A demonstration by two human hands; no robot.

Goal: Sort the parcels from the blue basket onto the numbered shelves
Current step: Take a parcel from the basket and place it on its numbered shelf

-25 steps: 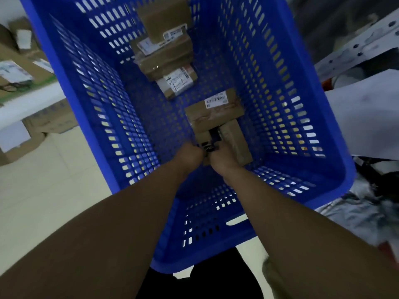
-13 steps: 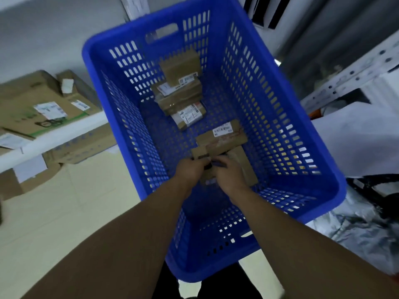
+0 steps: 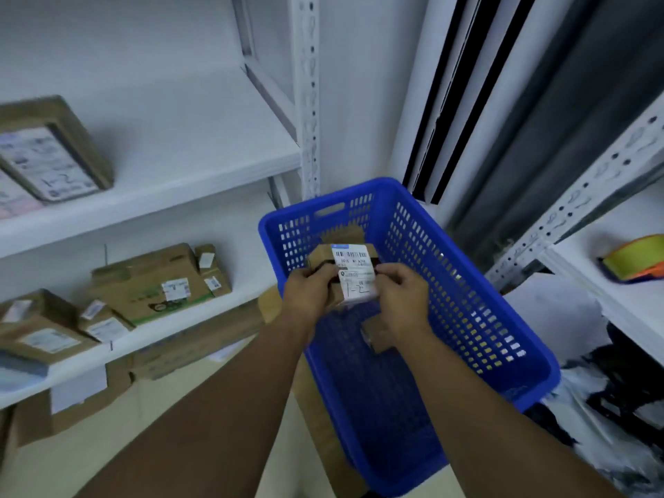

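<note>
Gripping a small parcel (image 3: pixel 354 278), seemingly marked 1-2, both hands' fingers (image 3: pixel 325 272) flank it.

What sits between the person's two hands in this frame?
In the head view, a small brown parcel with a white label marked 1-2, gripped by the left hand and right hand above the blue basket.

On the white label (image 3: pixel 354 278) of the small parcel (image 3: pixel 323 267) held between the left hand (image 3: pixel 309 296) and right hand (image 3: pixel 402 292), a barcode and a handwritten "1-2" are seen, and "1-2" is also handwritten on a boxed parcel (image 3: pixel 50 152) shelved far to the upper left of the hands.
</note>
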